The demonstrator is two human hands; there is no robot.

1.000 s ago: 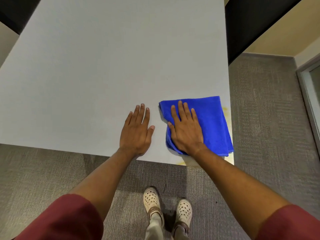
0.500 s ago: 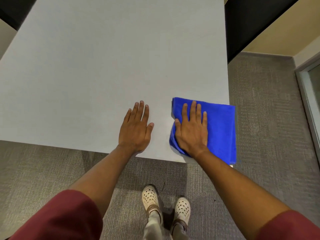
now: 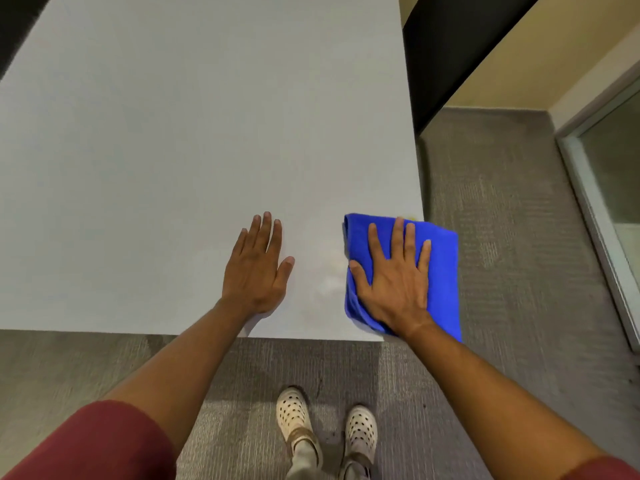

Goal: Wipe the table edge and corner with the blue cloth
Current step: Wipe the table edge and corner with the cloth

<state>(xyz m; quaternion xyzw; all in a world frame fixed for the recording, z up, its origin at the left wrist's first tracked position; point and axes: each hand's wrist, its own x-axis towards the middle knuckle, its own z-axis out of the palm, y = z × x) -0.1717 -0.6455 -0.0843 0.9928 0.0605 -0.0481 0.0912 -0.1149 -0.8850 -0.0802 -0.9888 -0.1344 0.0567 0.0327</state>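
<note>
Right hand (image 3: 398, 282) is lying flat and fully spread, fingers splayed, palm pressing down on the blue cloth (image 3: 441, 271); it is pinning the cloth by pressure, not gripping it. The cloth is sitting folded at the lower right of the frame, covering the near right corner of the table (image 3: 173, 150) and overhanging the right edge, likely so the fold is catching both top and rim. A faint yellowish mark (image 3: 412, 217) is showing just beyond the cloth's far edge, beside the table's right edge. Left hand (image 3: 258, 268) is resting open and flat on the bare tabletop near frame centre, holding nothing, probably bracing the lean. A slight sheen is showing between the hands. No containers are appearing in view.
</note>
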